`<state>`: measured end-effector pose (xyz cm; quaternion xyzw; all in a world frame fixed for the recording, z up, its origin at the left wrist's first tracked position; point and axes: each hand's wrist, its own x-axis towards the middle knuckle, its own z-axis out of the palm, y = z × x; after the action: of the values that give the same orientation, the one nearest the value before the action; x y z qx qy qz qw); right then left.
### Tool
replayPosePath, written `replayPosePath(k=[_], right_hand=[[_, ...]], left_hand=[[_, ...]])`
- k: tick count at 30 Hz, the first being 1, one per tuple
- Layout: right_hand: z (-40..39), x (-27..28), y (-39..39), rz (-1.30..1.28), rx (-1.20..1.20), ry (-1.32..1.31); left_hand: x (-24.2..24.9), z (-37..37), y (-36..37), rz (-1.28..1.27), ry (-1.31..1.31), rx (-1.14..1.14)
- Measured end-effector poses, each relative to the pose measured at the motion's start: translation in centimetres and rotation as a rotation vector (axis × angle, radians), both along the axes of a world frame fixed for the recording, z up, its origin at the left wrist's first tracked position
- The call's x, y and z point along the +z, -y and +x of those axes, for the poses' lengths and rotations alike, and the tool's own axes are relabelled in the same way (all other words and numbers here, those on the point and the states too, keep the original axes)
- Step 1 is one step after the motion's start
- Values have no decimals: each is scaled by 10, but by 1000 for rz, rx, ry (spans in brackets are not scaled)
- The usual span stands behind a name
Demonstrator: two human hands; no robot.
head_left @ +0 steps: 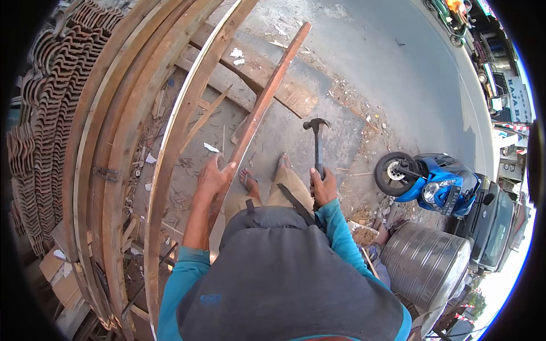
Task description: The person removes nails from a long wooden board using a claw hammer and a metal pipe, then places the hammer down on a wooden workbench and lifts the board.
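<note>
1. Gripping a reddish wooden beam (pixel 264 105) with the left hand (pixel 215 176), thumb laid against the near part and fingers bent at its outer side; cannot tell how far the fingertips reach underneath.

2. Holding a claw hammer (pixel 318 148) in the right hand (pixel 324 187), with fingers closed around the lower handle and head pointing away from the body, well apart from the beam.

3. Running aslant from beside the torso, past the left hand, out over the littered ground; unable to tell what, if anything, props up the beam's far end.

4. Judging by the hold, at a stage of steadying or positioning the beam, hammer at the ready rather than in contact. Impossible to make out a nail or a struck spot.

5. To strike, would need to turn the hammer face inward, keep the left thumb and fingers clear of the blow and brace the beam against rolling. To shift the beam instead, would need a firmer grasp nearer its balance point, with care around the sandalled feet (pixel 283 162).

6. Lying to the left, beyond a pale-edged beam (pixel 193 94): stacked timbers (pixel 131 113) and roof tiles (pixel 57 85). Lying ahead: flat boards (pixel 296 96). To the right: a blue motorcycle (pixel 438 184) and a ribbed metal tank (pixel 424 264).
</note>
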<state>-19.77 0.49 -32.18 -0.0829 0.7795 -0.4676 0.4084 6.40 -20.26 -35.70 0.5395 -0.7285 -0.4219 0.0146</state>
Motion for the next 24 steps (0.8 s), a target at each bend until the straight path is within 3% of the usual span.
replayPosePath(k=[6, 8, 13, 15, 19, 24], right_hand=[[-66, -7, 48, 5, 191, -91], [-96, -18, 59, -12, 271, -213], [-167, -4, 108, 22, 430, -150], [-194, 5, 127, 10, 545, -312], [-221, 61, 172, -134, 610, -485], [-243, 82, 234, -281, 793, -763]], left_hand=[[-25, -129, 33, -227, -94, -2], [-33, -145, 39, -134, -43, 65], [-28, -163, 22, -6, 143, 121], [-43, -166, 3, -187, 139, 125], [-50, -170, -4, -195, 174, 152], [-52, -170, -3, -239, 215, 123]])
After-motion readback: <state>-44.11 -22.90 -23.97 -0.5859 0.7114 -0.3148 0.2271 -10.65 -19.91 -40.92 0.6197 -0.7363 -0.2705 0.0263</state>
